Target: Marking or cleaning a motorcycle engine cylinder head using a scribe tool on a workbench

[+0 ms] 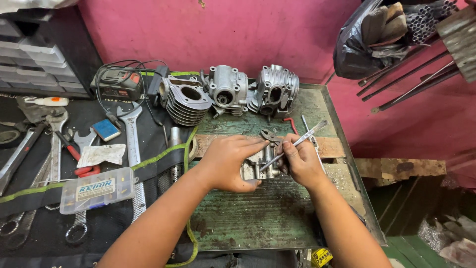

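My left hand [229,162] lies over a small grey metal engine part [259,167] on the worn green bench [258,218], fingers pressing it down. My right hand [299,160] grips a long thin metal tool [297,144] that slants from the part up to the right. The hands partly hide the part. Pliers with red handles [275,133] lie just beyond my fingers, beside a wooden strip [329,147].
A finned cylinder [185,103] and two cylinder heads [229,90] [277,89] stand at the back. Left, a black mat [29,198] holds wrenches [131,134], a clear parts box [97,189] and a drill [118,83]. Metal rods [411,74] and a black bag [357,44] hang right.
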